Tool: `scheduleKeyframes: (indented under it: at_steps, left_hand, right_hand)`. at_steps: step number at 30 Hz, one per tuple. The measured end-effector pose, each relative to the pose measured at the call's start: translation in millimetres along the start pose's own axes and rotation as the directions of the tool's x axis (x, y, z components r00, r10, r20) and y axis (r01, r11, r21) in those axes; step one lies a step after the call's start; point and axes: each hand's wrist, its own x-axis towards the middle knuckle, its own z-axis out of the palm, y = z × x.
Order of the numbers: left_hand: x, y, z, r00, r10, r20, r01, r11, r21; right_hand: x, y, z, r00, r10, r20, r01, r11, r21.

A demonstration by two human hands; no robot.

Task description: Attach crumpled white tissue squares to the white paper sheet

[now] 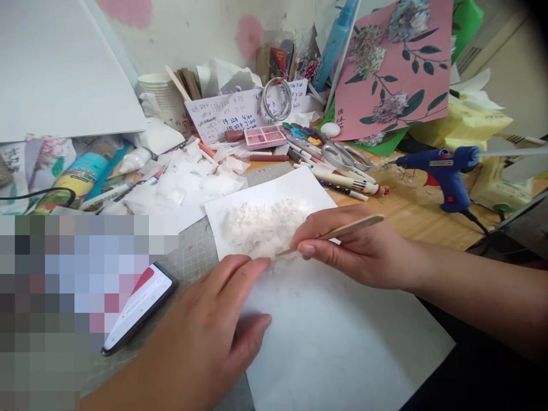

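Note:
A white sheet of paper [342, 334] lies in front of me with a fluffy heap of white shreds [261, 225] on its far part. My right hand [368, 251] pinches a flat wooden craft stick [357, 227]. The stick's lower tip touches the near edge of the heap. My left hand [201, 325] rests at the left side of the sheet, thumb and fingers apart, holding nothing. Its index fingertip is close to the stick's tip.
A phone [141, 308] lies on the grey cutting mat [194, 251] at left. Tissue scraps [184, 182], pens [342, 178] and scissors [342, 157] spread behind the sheet. A blue glue gun [454, 177] stands at right, near a pink flower picture [394, 80].

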Motion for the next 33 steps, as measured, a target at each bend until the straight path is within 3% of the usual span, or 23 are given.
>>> scheduleKeyframes:
  at_steps: [6,13,21,29,33]
  left_hand:
    - [5,2,-1.6,1.0,-0.002,0.026,0.001,0.999,0.048]
    - [11,4,-5.9,0.996,-0.032,0.086,0.028,0.998,0.049]
    - [12,5,-6.2,0.991,-0.067,0.113,0.065,0.998,0.015]
    - [11,6,-4.0,0.992,-0.074,0.1,0.073,0.997,0.02]
    - [12,5,-3.7,0.992,-0.077,0.104,0.075,0.997,0.017]
  right_hand:
    - [1,9,5,0.999,0.022,-0.028,-0.022,0.999,0.028]
    - [-1,-3,-1,0.997,0.056,-0.057,-0.053,0.997,0.054]
    - [-11,-5,5,0.997,-0.05,0.058,0.051,0.998,-0.029]
    - [-13,-9,1,0.999,-0.04,0.002,0.04,0.998,-0.054]
    - [-14,-7,5,0.997,-0.061,0.041,0.063,0.998,-0.032]
